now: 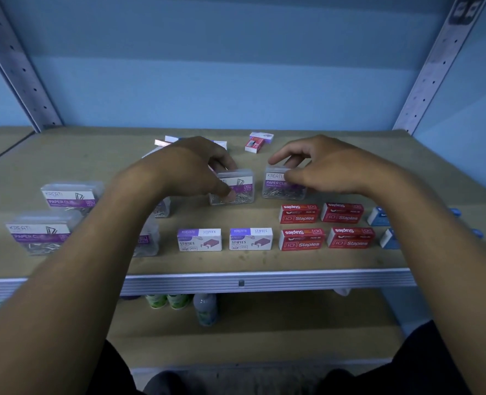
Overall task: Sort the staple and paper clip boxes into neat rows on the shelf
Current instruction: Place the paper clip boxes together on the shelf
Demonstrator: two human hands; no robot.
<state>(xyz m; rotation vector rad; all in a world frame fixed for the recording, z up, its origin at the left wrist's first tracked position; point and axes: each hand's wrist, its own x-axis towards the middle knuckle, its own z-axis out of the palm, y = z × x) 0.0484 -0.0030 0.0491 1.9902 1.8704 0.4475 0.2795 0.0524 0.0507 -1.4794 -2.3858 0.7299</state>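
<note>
My left hand (189,166) grips a clear paper clip box (237,189) standing on the shelf (65,155). My right hand (324,166) grips a second clear paper clip box (278,188) just to its right. Two more paper clip boxes (70,196) (40,233) stand at the left, and others are partly hidden under my left forearm. Two white-and-purple staple boxes (199,239) (250,238) sit in the front row. Several red staple boxes (300,213) form two rows to their right. Blue boxes (378,216) lie partly behind my right forearm.
At the back of the shelf lie a small red box (254,145), a white-purple box (261,137) and white boxes (163,142) behind my left hand. Grey perforated uprights (22,69) (435,69) flank the shelf. Bottles (206,307) stand on the shelf below.
</note>
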